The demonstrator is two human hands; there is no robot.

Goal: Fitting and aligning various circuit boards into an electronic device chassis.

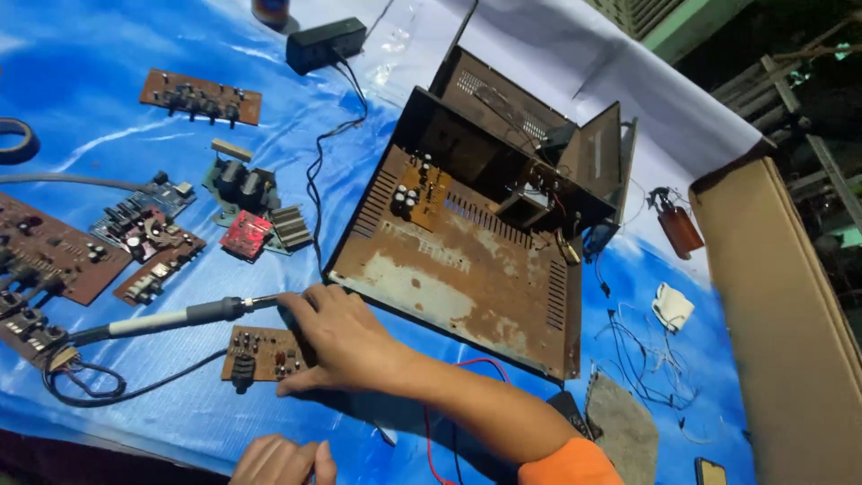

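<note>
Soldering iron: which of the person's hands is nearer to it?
Right. The right hand reaches across to the soldering iron, fingertips at its tip end. The left hand rests at the table's near edge, below it, apart.

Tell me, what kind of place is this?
Probably an informal electronics repair bench. A rusty metal chassis lies open on a blue sheet, loose circuit boards are spread about, and the right hand rests at a soldering iron beside a small board.
</note>
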